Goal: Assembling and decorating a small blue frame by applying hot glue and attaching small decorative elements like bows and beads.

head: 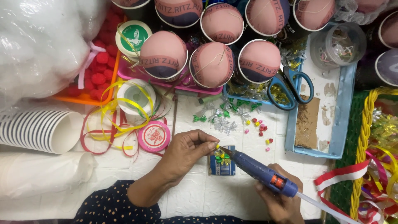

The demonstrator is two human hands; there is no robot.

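A home craft table set up for making party decorations. The white brick-pattern tabletop [257, 149] is crowded. Beyond the fingertips [213, 143] of the left hand [186, 151] lie small foil bows [222, 122] and beads [259, 124], then blue-handled scissors [290, 85] and rows of paper cups capped with pink balloons [211, 62]. Left of the fingers sit ribbon spools [154, 136], stacked paper cups [39, 130] and a tray of red pompoms [97, 62]. The right hand [282, 199] holds a blue glue gun [257, 168].
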